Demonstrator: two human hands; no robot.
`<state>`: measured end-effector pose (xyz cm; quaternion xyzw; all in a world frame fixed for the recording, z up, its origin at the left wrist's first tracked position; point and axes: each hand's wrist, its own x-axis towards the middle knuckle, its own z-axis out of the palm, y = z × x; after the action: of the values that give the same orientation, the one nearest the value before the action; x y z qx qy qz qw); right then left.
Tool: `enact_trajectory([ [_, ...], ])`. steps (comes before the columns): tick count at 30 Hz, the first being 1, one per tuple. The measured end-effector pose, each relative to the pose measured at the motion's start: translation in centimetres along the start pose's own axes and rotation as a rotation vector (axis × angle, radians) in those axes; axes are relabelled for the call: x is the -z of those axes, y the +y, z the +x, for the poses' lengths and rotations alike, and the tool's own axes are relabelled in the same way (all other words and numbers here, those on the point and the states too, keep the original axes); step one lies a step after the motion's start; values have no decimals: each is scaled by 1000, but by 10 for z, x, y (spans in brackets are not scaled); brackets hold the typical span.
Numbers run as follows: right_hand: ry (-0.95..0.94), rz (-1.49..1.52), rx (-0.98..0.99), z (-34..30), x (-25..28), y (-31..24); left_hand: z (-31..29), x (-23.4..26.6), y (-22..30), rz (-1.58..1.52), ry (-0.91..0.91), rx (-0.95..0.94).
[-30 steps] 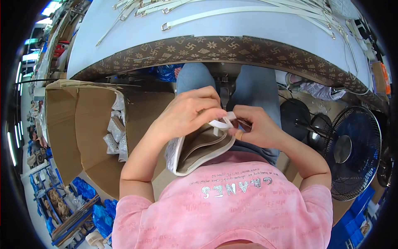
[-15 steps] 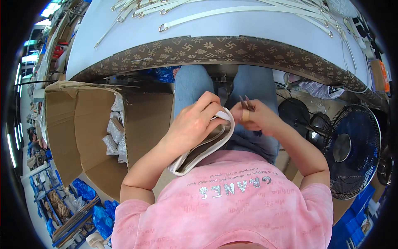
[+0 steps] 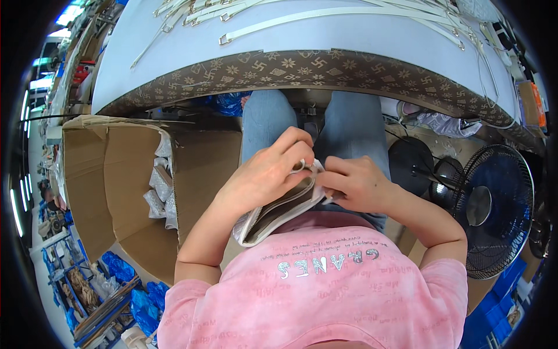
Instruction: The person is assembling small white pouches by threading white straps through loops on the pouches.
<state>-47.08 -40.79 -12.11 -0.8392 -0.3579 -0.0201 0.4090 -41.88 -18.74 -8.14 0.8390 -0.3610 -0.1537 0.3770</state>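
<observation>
While the left grip pinches the white pouch | right grip: fingers closed on its right edge

- pouch: smooth, leather-like white trim, matt brown lining
- straps: smooth, leather-like, with shiny metal buckles
- carton: matt brown cardboard
- packets: glossy clear plastic wrap
- jeans: matt denim
- shirt: matt pink cloth, shiny silvery print

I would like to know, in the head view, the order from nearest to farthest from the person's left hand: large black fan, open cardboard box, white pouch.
1. White pouch: held at its rim by the left hand.
2. Open cardboard box: left of that hand.
3. Large black fan: toward the right side.
</observation>
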Motion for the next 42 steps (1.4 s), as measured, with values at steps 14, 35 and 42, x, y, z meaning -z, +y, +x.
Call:
enact_trajectory([
  [14,-71,-365,-118,18,59,-17,-2,-5,-4,81,33,-205],
  [35,-481,-612,21,48,66,-35,1,0,-4,8,-31,-101],
  [42,-467,-548,11,49,64,-33,2,1,-5,-14,-53,-78],
])
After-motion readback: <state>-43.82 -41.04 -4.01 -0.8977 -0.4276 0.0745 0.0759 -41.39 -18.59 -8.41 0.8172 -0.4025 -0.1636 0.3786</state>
